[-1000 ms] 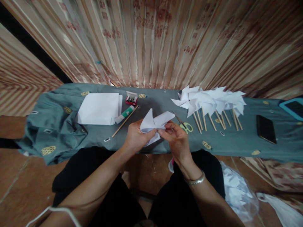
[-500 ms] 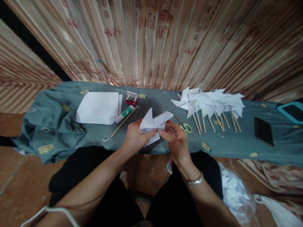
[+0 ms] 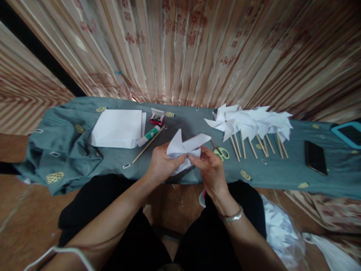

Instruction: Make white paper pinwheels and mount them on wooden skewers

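A white paper pinwheel [image 3: 193, 143] is held above the near edge of the cloth-covered table, its blades curled in toward the middle. My left hand [image 3: 161, 162] is closed on its left side, thumb pressed near the centre. From the right, my right hand [image 3: 211, 165] pinches the paper close to the same centre, where a small dark spot shows between the thumbs. Just beyond my right fingers lie scissors [image 3: 221, 153] with light green handles. A wooden stick [image 3: 148, 145] rests on the cloth to the left, beside a green and white glue stick [image 3: 149, 136].
A stack of white paper [image 3: 117, 128] lies at the left, near an open red box [image 3: 156, 117] of small metal pieces. Several finished pinwheels [image 3: 251, 120] on sticks lie at the right. A dark phone [image 3: 316, 158] and a blue-framed device [image 3: 348, 134] are farther right.
Another paper blade has come in toward the centre under my right fingers, and the upper right blade now shows more fully. My left hand keeps its hold.
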Demonstrator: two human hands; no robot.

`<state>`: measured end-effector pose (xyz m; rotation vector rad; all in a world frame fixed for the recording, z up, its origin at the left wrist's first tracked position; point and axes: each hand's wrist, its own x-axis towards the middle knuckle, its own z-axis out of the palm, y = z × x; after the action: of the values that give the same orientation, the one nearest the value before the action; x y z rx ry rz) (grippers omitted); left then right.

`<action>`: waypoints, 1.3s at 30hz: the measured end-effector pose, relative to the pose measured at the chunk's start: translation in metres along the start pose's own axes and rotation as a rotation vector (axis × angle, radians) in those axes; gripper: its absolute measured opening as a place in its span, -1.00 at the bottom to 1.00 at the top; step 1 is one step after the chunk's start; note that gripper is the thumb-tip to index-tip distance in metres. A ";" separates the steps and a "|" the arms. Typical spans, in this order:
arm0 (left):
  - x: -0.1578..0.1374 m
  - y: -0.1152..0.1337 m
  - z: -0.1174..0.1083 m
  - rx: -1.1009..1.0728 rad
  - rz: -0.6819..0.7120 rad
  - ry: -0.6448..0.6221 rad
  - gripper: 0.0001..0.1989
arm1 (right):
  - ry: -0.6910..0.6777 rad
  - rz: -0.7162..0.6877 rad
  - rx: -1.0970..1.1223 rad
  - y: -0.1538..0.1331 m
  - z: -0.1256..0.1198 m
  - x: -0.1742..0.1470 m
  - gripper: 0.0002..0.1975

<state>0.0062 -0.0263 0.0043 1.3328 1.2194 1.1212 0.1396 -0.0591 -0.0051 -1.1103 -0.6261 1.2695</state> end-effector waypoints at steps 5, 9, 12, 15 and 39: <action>-0.001 0.005 0.000 -0.062 -0.104 -0.018 -0.83 | -0.055 0.000 -0.022 -0.002 -0.001 -0.002 -0.76; -0.001 0.006 0.000 -0.077 -0.125 -0.002 -0.81 | -0.102 -0.003 -0.043 -0.002 -0.002 -0.003 -0.77; -0.002 0.005 0.000 -0.080 -0.129 0.001 -0.80 | -0.100 -0.030 -0.076 -0.001 -0.003 -0.003 -0.77; -0.002 0.006 -0.001 -0.081 -0.134 -0.002 -0.79 | -0.091 -0.070 -0.106 0.000 -0.005 -0.003 -0.81; -0.008 0.005 -0.002 0.036 -0.097 -0.048 -0.81 | -0.070 -0.165 -0.269 -0.001 -0.008 -0.006 -0.86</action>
<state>0.0039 -0.0347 0.0092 1.3059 1.2606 0.9972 0.1456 -0.0673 -0.0064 -1.2095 -0.9435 1.1071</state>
